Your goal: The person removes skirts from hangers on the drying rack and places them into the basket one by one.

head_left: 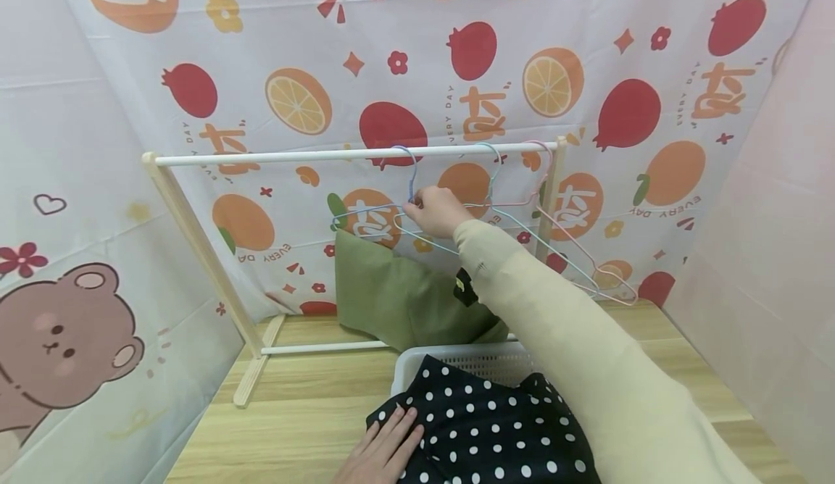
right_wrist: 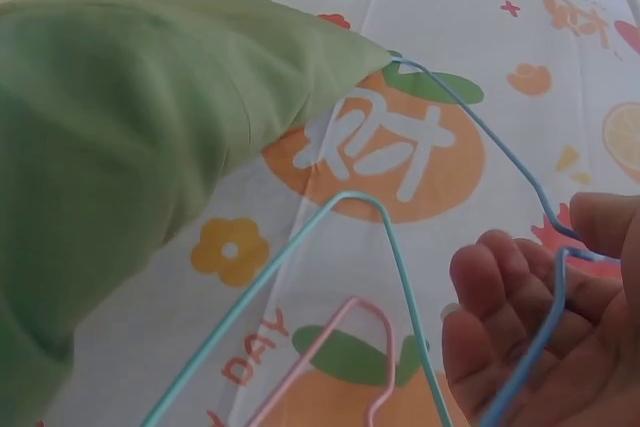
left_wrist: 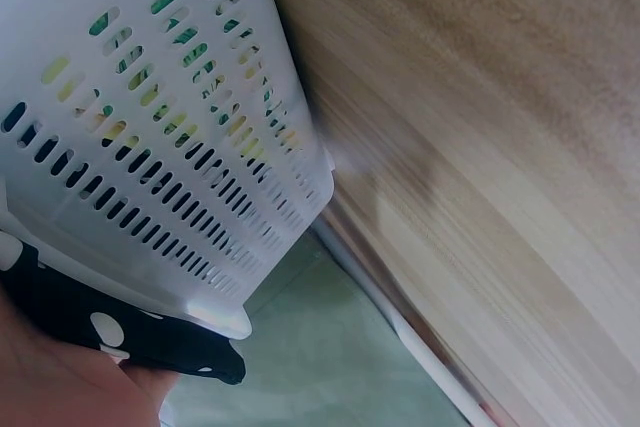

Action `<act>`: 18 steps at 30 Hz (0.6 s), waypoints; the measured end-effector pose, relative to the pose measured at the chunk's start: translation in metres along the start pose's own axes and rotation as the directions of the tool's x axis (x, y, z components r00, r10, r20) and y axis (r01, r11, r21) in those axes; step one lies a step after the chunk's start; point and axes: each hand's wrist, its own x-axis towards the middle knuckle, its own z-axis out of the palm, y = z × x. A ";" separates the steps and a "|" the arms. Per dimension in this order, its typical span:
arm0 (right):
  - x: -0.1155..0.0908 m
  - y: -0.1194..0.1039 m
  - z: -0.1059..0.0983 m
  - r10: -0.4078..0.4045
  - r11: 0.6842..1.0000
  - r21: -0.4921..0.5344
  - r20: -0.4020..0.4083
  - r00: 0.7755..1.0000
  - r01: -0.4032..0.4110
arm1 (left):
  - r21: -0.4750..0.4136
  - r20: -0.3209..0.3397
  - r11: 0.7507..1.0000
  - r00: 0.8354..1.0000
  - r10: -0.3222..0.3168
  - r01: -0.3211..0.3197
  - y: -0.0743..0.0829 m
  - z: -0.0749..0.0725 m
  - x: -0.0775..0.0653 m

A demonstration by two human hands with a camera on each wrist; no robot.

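Observation:
My right hand (head_left: 438,212) pinches a blue hanger (head_left: 414,172) at its neck, below the hook that sits on the rack's top rail. A green piece of clothing (head_left: 391,288) hangs from one end of this hanger, its corner over the wire tip in the right wrist view; part of it is behind my forearm. Low in the head view, my left hand (head_left: 381,451) rests with straight fingers on a black cloth with white polka dots (head_left: 496,433). That cloth lies over a white slotted basket (left_wrist: 110,237), covering much of its opening.
A rack with a white rail (head_left: 280,157) and wooden legs stands at the back of the wooden table (head_left: 300,390). To the right of the blue hanger hang a light teal hanger (head_left: 531,233) and a pink hanger (head_left: 574,239). A fruit-print cloth backs the scene.

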 end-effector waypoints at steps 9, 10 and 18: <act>0.006 -0.001 0.009 0.029 0.989 0.144 0.008 1.000 -0.030 | 0.004 -0.002 1.000 1.000 -0.008 0.008 0.002 0.001 0.000; 0.006 -0.002 0.010 0.028 0.989 0.144 0.007 1.000 -0.028 | 0.011 -0.008 1.000 1.000 -0.009 0.009 0.002 0.001 0.000; 0.006 -0.005 0.013 0.019 0.992 0.126 0.005 1.000 -0.019 | 0.018 -0.004 1.000 1.000 -0.015 0.015 0.001 0.001 0.000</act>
